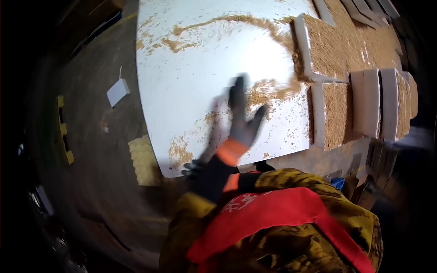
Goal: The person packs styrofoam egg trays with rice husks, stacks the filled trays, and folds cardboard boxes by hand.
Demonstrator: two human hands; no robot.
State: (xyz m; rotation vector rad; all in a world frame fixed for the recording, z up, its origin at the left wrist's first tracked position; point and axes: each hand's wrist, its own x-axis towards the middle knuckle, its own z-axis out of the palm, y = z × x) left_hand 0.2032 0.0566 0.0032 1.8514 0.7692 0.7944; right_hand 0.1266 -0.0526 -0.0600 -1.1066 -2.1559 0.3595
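My left hand, in a grey and black glove with an orange cuff, is over the white tabletop. Its fingers are stretched out, the thumb stands apart, and motion blurs it. Loose brown flakes lie beside and beyond these fingers; their kind is unclear. My right arm crosses beneath the left forearm. Dark gloved fingertips of my right hand show spread at the table's near left corner, while the rest of that hand is hidden. A small patch of flakes lies just beyond them.
White-sided blocks or trays topped with brown material line the table's right side. A curved band of flakes runs across the far part. On the floor at left are a pale bumpy sheet, a white square piece and a yellow-edged object.
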